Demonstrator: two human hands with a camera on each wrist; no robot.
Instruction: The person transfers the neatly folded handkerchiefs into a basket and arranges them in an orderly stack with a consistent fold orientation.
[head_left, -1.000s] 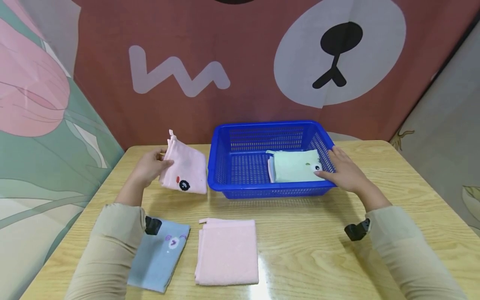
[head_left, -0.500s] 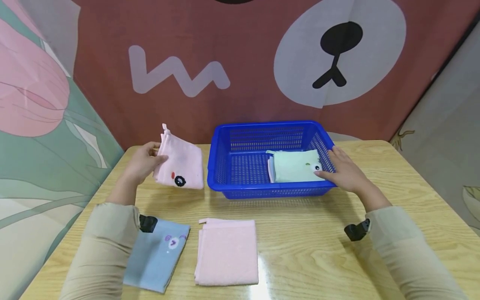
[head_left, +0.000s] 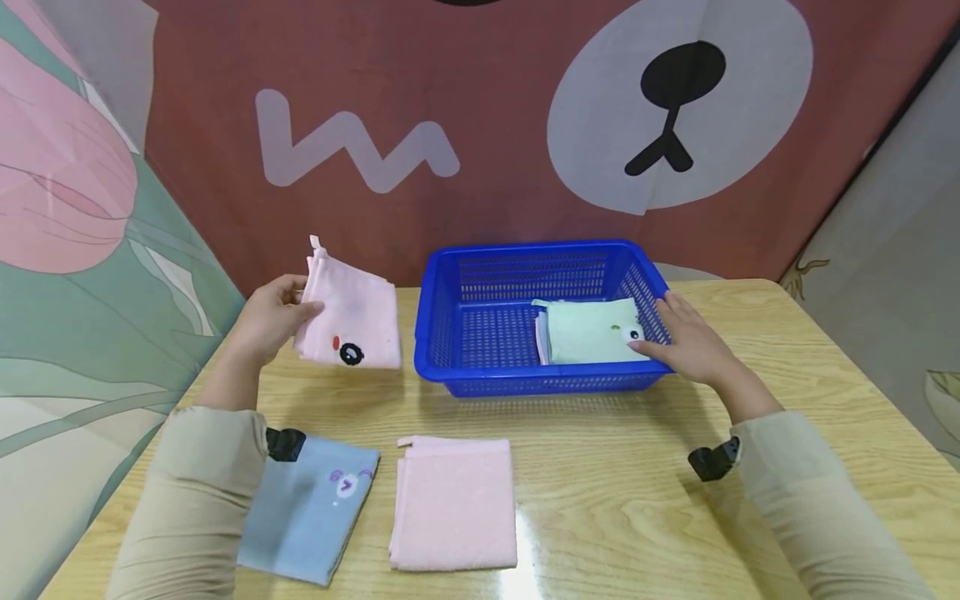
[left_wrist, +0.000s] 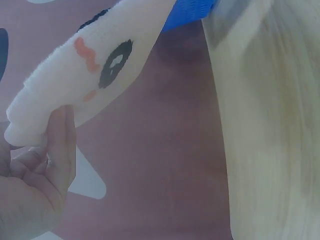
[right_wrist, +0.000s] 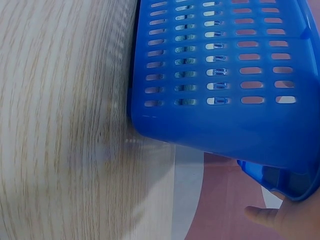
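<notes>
In the head view, my left hand [head_left: 272,321] pinches a folded pink towel [head_left: 352,312] by its left edge, thumb in front. This towel, with a black-ringed eye and a red mark, hangs above the table left of the blue plastic basket [head_left: 555,379]. The left wrist view shows the fingers [left_wrist: 62,145] against the towel's edge. At the basket's right front corner, my right hand [head_left: 693,346] grips the rim, thumb inside above a folded light-green towel [head_left: 588,333]. From the right wrist, fingers show below the outer rim; the thumb is hidden.
On the wooden table [head_left: 615,500], a folded blue towel [head_left: 307,508] lies partly behind the left sleeve. A plain pink folded towel [head_left: 455,504] lies to its right. Another folded edge shows beside the green towel. A printed brown curtain [head_left: 495,125] hangs behind the table.
My left hand has carried the pink towel leftward and slightly up, away from the basket. The right hand and the basket have stayed in place.
</notes>
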